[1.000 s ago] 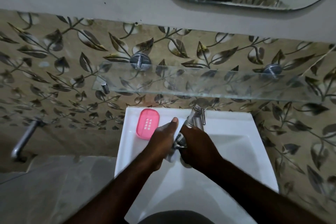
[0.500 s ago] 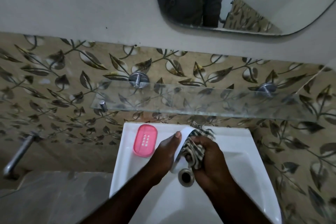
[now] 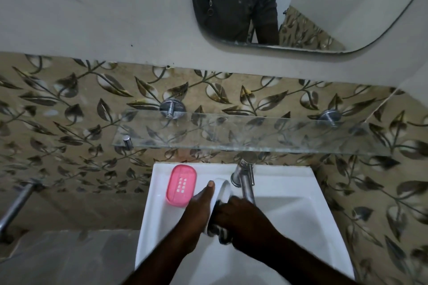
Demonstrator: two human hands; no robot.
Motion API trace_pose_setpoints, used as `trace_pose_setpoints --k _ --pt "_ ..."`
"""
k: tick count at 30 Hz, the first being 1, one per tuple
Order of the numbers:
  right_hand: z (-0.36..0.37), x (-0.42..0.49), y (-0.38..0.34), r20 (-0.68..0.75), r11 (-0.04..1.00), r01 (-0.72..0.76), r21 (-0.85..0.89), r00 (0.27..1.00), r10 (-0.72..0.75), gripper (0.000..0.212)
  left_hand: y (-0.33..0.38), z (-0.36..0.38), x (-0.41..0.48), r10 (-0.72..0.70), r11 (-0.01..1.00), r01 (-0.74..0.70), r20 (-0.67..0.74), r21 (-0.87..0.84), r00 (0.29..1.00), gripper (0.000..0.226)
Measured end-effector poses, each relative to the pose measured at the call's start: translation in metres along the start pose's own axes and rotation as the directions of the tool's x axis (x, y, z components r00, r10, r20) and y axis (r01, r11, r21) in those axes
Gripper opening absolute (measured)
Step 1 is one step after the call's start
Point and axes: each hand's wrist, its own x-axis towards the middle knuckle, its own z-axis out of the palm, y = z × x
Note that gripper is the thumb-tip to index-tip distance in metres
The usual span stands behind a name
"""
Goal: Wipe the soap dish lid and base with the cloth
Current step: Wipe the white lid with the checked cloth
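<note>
A pink soap dish base (image 3: 181, 185) with drain holes lies on the back left rim of the white sink (image 3: 289, 192). My left hand (image 3: 199, 210) holds the white soap dish lid (image 3: 222, 192) upright on its edge over the basin. My right hand (image 3: 240, 217) grips a checked cloth (image 3: 220, 235) and presses it against the lid's inner side. Most of the cloth is hidden under my right hand.
A chrome tap (image 3: 244, 178) stands just right of the lid at the back of the sink. A glass shelf (image 3: 243, 134) juts out above it. A mirror (image 3: 301, 4) hangs on the wall. A metal pipe (image 3: 16, 203) sticks out at the left.
The camera has tilted up. My right hand with the cloth has slid down the lid, so the tap and the lid's top edge now show.
</note>
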Motion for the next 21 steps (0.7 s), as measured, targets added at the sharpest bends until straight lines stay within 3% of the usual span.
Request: trace_pose_setpoints --k 2,4,6,9,11,14,16,17,18,20,21 --pt "0.0 -0.001 0.008 -0.165 0.999 -0.012 0.035 0.986 0.018 0.034 0.0 -0.003 0.001 -0.082 0.996 0.081 -0.016 -0.026 0.997 0.052" --pt "0.0 -0.002 0.013 -0.363 0.999 -0.024 0.047 0.931 0.039 0.034 0.0 -0.005 -0.002 -0.115 0.993 0.116 0.059 -0.018 0.992 0.055" --pt "0.002 -0.002 0.015 -0.46 1.0 -0.028 -0.008 0.888 0.022 0.033 0.001 -0.006 -0.006 -0.165 0.985 0.17 0.111 -0.042 0.98 0.05" --pt "0.008 -0.004 0.013 -0.404 0.997 -0.046 -0.064 0.914 0.016 0.034 0.006 -0.009 -0.007 -0.187 0.973 0.203 0.137 -0.114 0.973 0.044" --pt "0.014 -0.008 0.008 -0.359 0.996 -0.084 -0.038 0.931 0.065 0.03 0.01 -0.006 -0.007 -0.143 0.988 0.149 0.121 -0.039 0.982 0.041" --pt "0.014 -0.005 -0.007 -0.287 0.962 -0.25 0.112 0.919 0.272 0.029 0.006 -0.003 -0.011 -0.078 0.995 0.073 0.084 0.062 0.993 0.039" --pt "0.01 0.0 -0.02 -0.242 0.884 -0.334 0.326 0.875 0.42 0.02 0.002 0.0 -0.011 -0.043 0.996 0.038 0.055 0.079 0.998 0.04" --pt "0.006 0.003 -0.024 -0.196 0.794 -0.361 0.49 0.841 0.504 0.013 0.001 0.001 -0.012 -0.028 0.997 0.025 0.027 0.079 0.999 0.041" --pt "0.0 0.007 -0.029 -0.067 0.605 -0.385 0.697 0.805 0.589 0.015 0.003 0.002 -0.012 -0.011 0.998 0.011 -0.002 0.061 1.0 0.041" --pt "-0.01 0.011 -0.039 0.256 0.075 -0.365 0.928 0.772 0.582 0.019 0.01 0.003 -0.011 0.037 0.999 -0.038 -0.014 -0.04 0.999 0.043" --pt "-0.017 0.014 -0.043 0.344 -0.114 -0.339 0.934 0.766 0.543 0.016 0.016 0.002 -0.01 0.063 0.994 -0.062 0.003 -0.095 0.998 0.046"
